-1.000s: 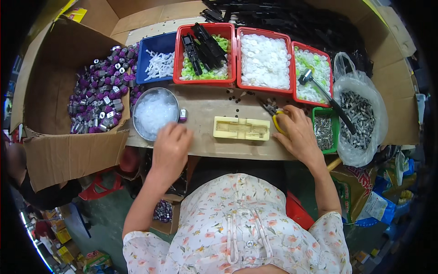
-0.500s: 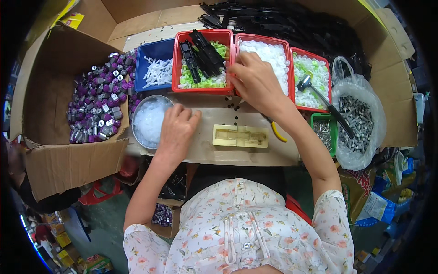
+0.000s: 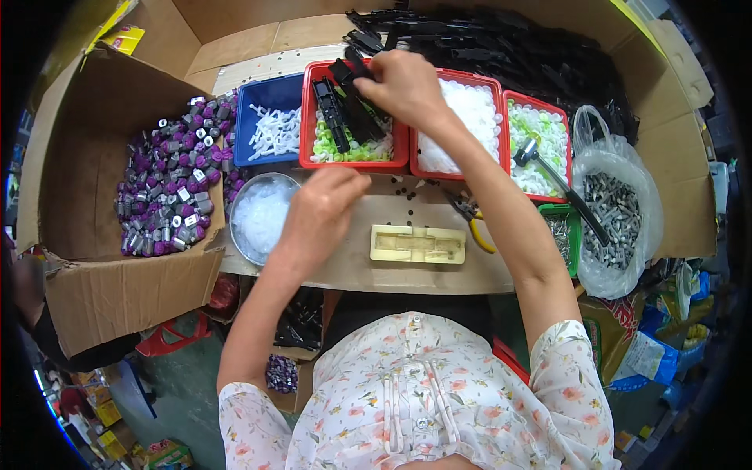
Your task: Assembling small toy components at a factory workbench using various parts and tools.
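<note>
My right hand [image 3: 406,84] reaches over the red bin [image 3: 356,164], its fingers closed on the upper end of a long black plastic part [image 3: 356,61]. Another black part [image 3: 332,113] leans beside it on green and white plastic pieces [image 3: 345,152]. My left hand [image 3: 323,207] hovers at the right side of a round metal bowl [image 3: 240,243] of clear, whitish bits. Its fingers are pinched together, and what they hold, if anything, is hidden. A cream rectangular fixture [image 3: 417,254] lies on the cardboard-covered table between my arms.
A carton [image 3: 133,294] of purple-and-grey pieces stands left. Behind are a blue bin [image 3: 270,157], a bin of white pieces [image 3: 462,125] and black parts [image 3: 501,55]. On the right are a hammer [image 3: 576,200], yellow-handled pliers [image 3: 476,227] and a plastic bag [image 3: 619,274] of metal pieces.
My right hand has moved left and away from me, from the white-piece bin to the black parts. My left hand has shifted right, with its fingers drawn together.
</note>
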A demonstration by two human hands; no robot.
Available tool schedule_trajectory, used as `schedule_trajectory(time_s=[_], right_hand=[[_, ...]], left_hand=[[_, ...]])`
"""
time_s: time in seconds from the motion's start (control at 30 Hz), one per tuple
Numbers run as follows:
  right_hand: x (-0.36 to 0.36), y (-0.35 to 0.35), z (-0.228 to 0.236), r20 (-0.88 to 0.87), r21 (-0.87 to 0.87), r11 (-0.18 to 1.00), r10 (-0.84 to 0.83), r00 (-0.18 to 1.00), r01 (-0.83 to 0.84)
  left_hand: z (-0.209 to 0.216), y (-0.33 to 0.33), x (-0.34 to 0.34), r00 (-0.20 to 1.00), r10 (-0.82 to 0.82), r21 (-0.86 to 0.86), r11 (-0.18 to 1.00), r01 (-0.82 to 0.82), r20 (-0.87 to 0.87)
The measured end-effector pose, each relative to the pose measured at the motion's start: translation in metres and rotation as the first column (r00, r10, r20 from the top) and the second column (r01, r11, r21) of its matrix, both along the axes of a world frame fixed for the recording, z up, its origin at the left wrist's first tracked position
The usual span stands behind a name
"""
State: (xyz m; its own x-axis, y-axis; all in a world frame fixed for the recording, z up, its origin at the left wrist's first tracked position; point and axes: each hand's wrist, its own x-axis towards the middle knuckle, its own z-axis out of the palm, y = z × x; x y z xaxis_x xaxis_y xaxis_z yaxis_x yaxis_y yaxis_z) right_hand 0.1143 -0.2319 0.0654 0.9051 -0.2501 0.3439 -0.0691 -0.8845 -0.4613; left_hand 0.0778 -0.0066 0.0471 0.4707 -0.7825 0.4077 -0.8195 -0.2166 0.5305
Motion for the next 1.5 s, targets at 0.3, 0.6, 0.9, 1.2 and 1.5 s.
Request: schedule_trajectory(time_s=[0.3, 0.6, 0.9, 1.2, 1.5], right_hand=[[-0.016, -0.035, 0.02, 0.105, 0.587, 0.809, -0.027, 0.994, -0.04], [-0.014, -0.036, -0.004, 0.108, 0.637, 0.769, -0.012, 0.994, -0.06], [-0.014, -0.011, 0.0, 0.007, 0.258, 0.965, 0.048, 0.999, -0.049], [-0.085, 0.033, 0.014, 0.335, -0.013, 0.947, 0.308, 0.89, -0.322], [-0.191, 0.061, 0.008, 0.199, -0.209, 0.944, 0.298, 0.934, -0.257]], left_hand=[[0.009, -0.058, 0.121, 0.897, 0.36, -0.148, 0.932, -0.332, 0.255], [0.004, -0.091, 0.144, 0.881, 0.449, 0.024, 0.892, -0.451, -0.153], [0.031, -0.045, 0.139, 0.8, 0.356, -0.336, 0.769, -0.544, -0.483], [0.036, -0.014, 0.051, 0.614, 0.145, -0.356, 0.703, -0.616, -0.776], [-0.007, -0.02, -0.029, 0.334, -0.022, -0.247, 0.717, -0.652, -0.942]])
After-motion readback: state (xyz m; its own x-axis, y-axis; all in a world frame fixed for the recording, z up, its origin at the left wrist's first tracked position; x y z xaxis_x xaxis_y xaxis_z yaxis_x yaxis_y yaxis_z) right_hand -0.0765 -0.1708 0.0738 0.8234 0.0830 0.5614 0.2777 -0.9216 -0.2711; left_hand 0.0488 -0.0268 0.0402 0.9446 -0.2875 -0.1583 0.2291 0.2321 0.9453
